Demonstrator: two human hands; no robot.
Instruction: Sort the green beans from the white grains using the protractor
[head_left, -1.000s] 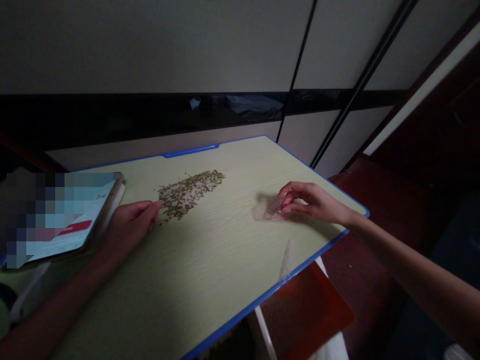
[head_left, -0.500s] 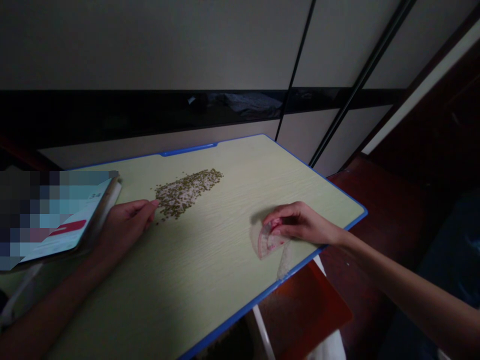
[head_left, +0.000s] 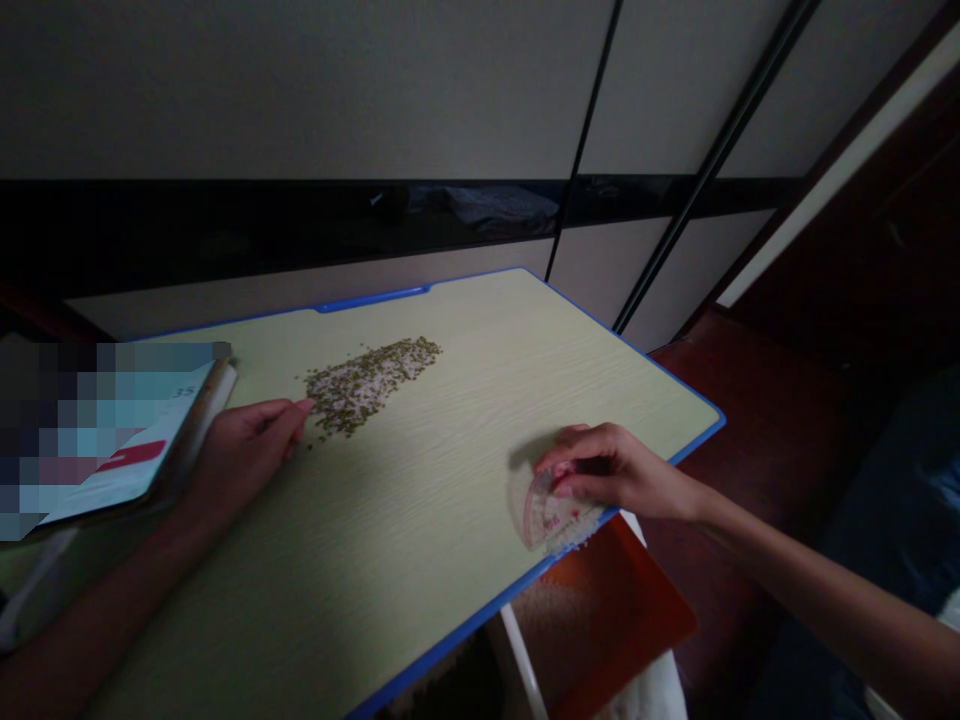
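Observation:
My right hand (head_left: 615,465) grips a clear protractor (head_left: 541,515) with pink markings, tilted against the tabletop near the front edge. Small white grains (head_left: 574,532) that look like rice lie along the protractor's lower side, some right at the blue rim. Below that edge is an orange container (head_left: 611,610) with pale grains in it. My left hand (head_left: 251,440) rests on the table, thumb and finger pinched together at the left end of a pile of green beans and white grains (head_left: 367,385). Whatever the pinch may hold is hidden.
The pale yellow table (head_left: 480,330) has a blue rim. At the left stands a tablet-like device (head_left: 161,440) with a lit screen, partly blurred out. Behind the table are cabinet doors (head_left: 300,90). A white bar (head_left: 525,660) is beside the orange container.
My right hand has drawn the protractor toward the front edge, bringing the white grains to the rim above the orange container. My left hand stays by the pile. The view shifts slightly.

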